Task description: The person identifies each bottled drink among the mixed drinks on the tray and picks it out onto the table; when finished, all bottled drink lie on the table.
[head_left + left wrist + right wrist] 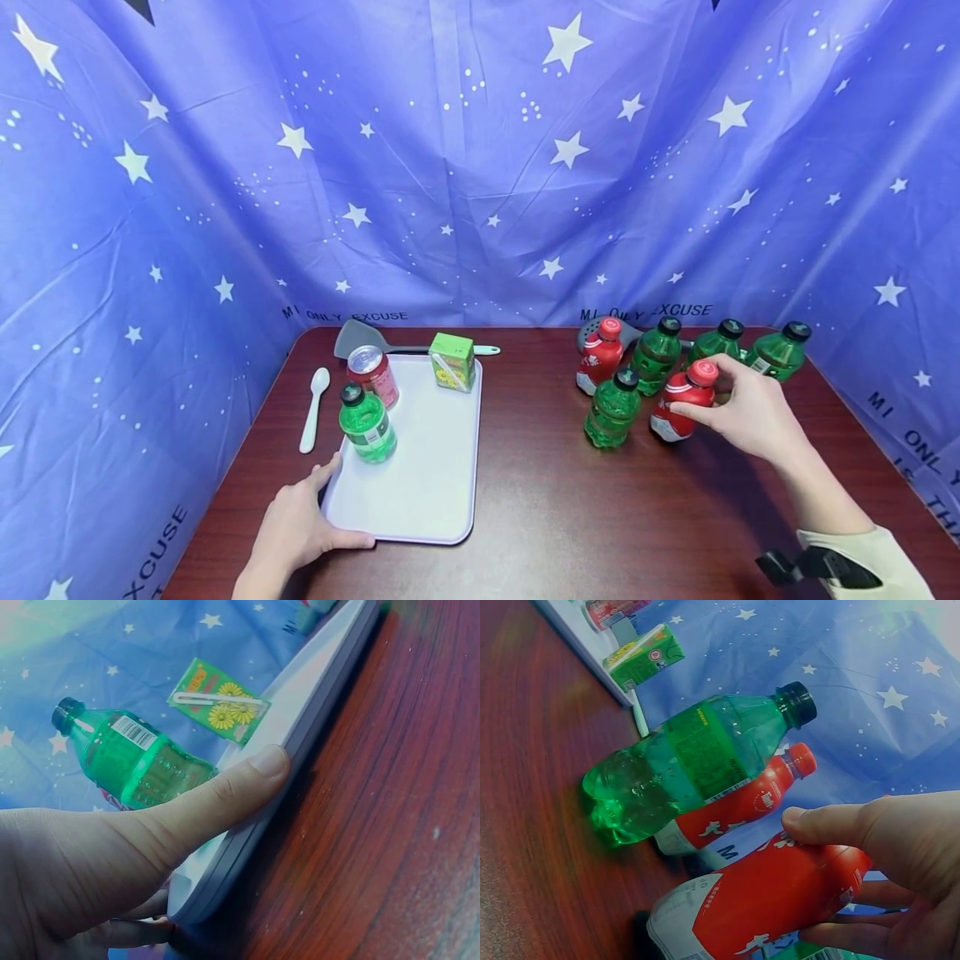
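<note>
My right hand (750,408) grips a red bottle (765,892) with a red cap, thumb on one side and fingers on the other. Its base is at or close to the tabletop; I cannot tell if it touches. At the near left corner of a white tray (427,500), my left hand (292,521) holds the rim, thumb along the near edge and fingers at the left side. On the tray are a green bottle (367,429) with a black cap, a red-pink can (382,383) behind it, and a green drink carton (452,364) at the far right corner.
Around the gripped bottle stand another red bottle (597,358) and several green bottles (613,414). A slotted utensil (590,335) lies partly hidden behind them. A grey spatula (360,337) lies behind the tray, and a white spoon (314,408) left of it.
</note>
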A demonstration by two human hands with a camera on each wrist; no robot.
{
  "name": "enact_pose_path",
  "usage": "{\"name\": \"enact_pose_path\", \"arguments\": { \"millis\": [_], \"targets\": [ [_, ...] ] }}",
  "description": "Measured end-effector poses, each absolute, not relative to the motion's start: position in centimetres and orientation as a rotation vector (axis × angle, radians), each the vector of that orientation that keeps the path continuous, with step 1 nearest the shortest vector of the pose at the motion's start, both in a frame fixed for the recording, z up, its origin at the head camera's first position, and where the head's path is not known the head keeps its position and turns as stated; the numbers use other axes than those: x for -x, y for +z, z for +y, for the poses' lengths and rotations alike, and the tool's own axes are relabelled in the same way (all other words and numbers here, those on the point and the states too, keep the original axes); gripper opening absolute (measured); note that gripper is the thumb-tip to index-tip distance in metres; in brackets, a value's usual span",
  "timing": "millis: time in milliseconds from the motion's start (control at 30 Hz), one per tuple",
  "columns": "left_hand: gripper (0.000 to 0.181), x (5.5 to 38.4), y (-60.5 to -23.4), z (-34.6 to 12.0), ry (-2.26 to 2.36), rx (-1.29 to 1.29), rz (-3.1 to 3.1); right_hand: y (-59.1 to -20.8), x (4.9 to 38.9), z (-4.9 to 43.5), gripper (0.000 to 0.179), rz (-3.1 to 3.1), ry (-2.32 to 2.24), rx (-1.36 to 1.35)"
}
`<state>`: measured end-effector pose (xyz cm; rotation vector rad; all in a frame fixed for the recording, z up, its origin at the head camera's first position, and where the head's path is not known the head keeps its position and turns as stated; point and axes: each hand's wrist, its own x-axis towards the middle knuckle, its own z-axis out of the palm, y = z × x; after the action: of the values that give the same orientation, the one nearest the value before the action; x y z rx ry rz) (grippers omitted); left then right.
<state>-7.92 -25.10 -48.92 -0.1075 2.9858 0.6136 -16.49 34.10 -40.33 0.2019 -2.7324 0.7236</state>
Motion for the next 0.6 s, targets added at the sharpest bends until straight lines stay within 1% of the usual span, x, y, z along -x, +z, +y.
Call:
{"name": "enact_pose_path", "arguments": {
  "millis": [600],
  "targets": [
    [0.141,7.91,-48.90,-25.14,0.627,0.092,2.998,-40.97,16.58,34.00,0.059,-2.722,0.680,-0.266]
  ]
}}
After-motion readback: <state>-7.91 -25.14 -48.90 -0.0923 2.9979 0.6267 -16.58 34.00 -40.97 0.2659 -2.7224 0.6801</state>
